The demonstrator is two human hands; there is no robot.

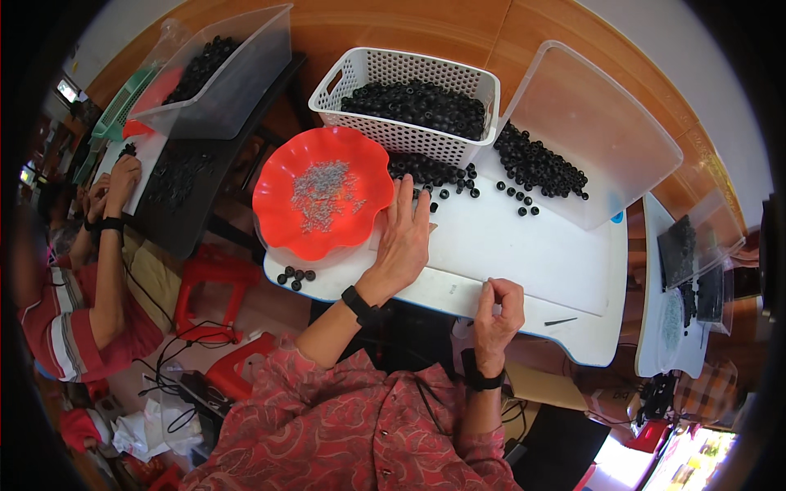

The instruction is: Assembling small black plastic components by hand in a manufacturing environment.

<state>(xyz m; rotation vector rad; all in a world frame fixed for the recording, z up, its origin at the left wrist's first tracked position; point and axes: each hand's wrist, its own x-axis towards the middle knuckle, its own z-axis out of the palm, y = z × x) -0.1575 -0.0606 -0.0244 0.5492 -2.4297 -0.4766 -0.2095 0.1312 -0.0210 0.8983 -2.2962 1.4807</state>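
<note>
Head view, looking down over a person in a red patterned shirt seated at a white counter (524,245) that fills the middle of the frame. Their left hand (403,237) lies flat and released at centre, fingers spread and pointing toward a loose scatter of small black rings (434,176) just beyond the fingertips, seemingly pressing down a pale flat sheet (508,270) so it stays put. Their right hand (499,307), lower and to the right near the counter's front edge, has its grip pinched closed at that sheet's corner; whether something tiny sits between finger and thumb is too small to tell. Just left of the flat hand sits a wavy-rimmed red bowl (282,221) holding a heap of tiny grey metal pieces, close enough to reach without stretching. Above it, a white perforated basket (409,69) is filled with more black rings, and at upper right a clear plastic bin (606,139), tipped on its side with its mouth toward the counter, lets rings spill onto the surface. Five stray black rings (295,277) lie below the red bowl at the counter's left corner. A thin dark tool (561,322) rests at the lower right of the counter. At far left, another person's hands (110,192) work at a separate dark table below a second clear bin of black rings (221,74).
</note>
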